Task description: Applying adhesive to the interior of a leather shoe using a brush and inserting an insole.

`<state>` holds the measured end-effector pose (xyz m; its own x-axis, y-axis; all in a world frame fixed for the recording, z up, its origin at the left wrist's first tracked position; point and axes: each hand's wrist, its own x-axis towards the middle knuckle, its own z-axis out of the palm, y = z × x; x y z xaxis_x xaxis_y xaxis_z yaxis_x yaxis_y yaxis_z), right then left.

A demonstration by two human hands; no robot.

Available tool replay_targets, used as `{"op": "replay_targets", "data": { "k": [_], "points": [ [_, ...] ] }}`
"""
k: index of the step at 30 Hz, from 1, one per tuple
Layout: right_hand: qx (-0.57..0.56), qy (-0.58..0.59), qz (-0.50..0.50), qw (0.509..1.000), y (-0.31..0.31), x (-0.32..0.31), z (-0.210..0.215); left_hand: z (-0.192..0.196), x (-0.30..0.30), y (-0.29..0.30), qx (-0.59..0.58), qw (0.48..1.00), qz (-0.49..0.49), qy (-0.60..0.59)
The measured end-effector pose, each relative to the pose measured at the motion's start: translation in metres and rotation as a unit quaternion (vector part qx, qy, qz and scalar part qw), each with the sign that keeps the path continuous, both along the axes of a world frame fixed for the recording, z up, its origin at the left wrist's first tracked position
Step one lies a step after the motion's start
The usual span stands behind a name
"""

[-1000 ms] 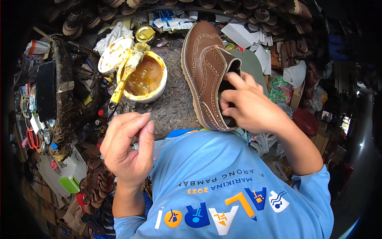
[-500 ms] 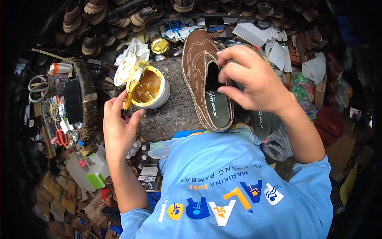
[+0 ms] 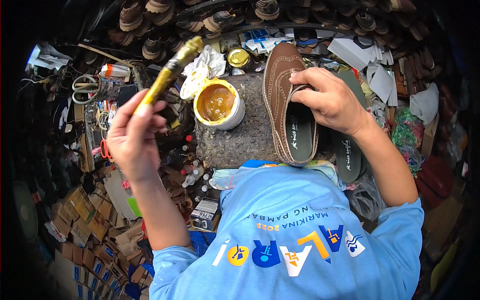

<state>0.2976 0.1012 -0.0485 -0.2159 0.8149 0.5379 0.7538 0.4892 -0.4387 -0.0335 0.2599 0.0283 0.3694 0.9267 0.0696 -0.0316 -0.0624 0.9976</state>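
Raised to the left of the glue tub, my left hand [image 3: 132, 137] is closed around the handle of a brush [image 3: 169, 75] caked in yellow glue, its bristles pointing up and away. The white tub [image 3: 234, 119] of amber glue stands on a dark, rough block [image 3: 220, 150]. On the block's right side lies a brown shoe [image 3: 286, 59] with light stitching, toe pointing away and a dark green insole [image 3: 301, 135] inside. My right hand [image 3: 332, 100] pinches the upper at the shoe's opening; the fingertips partly hide that edge.
Right of the shoe lies another green-insoled piece [image 3: 348, 155]. Behind the tub are a gold-lidded jar [image 3: 239, 58] and crumpled white cloth [image 3: 210, 64]. Scissors [image 3: 85, 90] sit at the left among tools. Several shoes line a shelf at the back. Small bottles [image 3: 192, 172] stand below the block.
My left hand has taken the brush off the tub and lifted it up and left. My right hand, above the shoe before, now grips the opening's edge. The whole view has shifted.
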Motion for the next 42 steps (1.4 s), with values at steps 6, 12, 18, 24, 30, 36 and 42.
{"op": "replay_targets", "data": {
  "k": [6,12,18,24,30,36,42],
  "points": [
    [-0.032,-0.022,-0.013,0.999,-0.007,0.007,0.0,0.036,-0.026,0.003,-0.015,0.994,-0.048,-0.096],
    [-0.017,0.004,-0.037,0.999,-0.009,-0.004,-0.004,0.014,-0.009,-0.01,0.068,0.997,0.048,0.003],
    [-0.062,-0.07,-0.047,0.994,-0.015,-0.007,0.006,-0.023,0.012,-0.018,0.19,0.958,0.009,0.213],
    [-0.082,-0.051,-0.002,0.995,-0.01,0.006,0.001,-0.08,0.031,-0.004,0.317,0.899,-0.001,0.301],
    [-0.096,0.055,-0.01,0.994,-0.003,0.008,0.0,-0.08,-0.007,0.031,-0.321,0.941,0.038,-0.102],
    [-0.098,0.08,-0.001,0.992,0.001,0.015,-0.004,-0.066,-0.045,0.032,-0.399,0.908,-0.123,0.016],
    [-0.098,0.059,0.034,0.993,0.016,0.01,0.001,-0.078,-0.066,0.026,-0.398,0.908,-0.123,0.036]
  ]
}}
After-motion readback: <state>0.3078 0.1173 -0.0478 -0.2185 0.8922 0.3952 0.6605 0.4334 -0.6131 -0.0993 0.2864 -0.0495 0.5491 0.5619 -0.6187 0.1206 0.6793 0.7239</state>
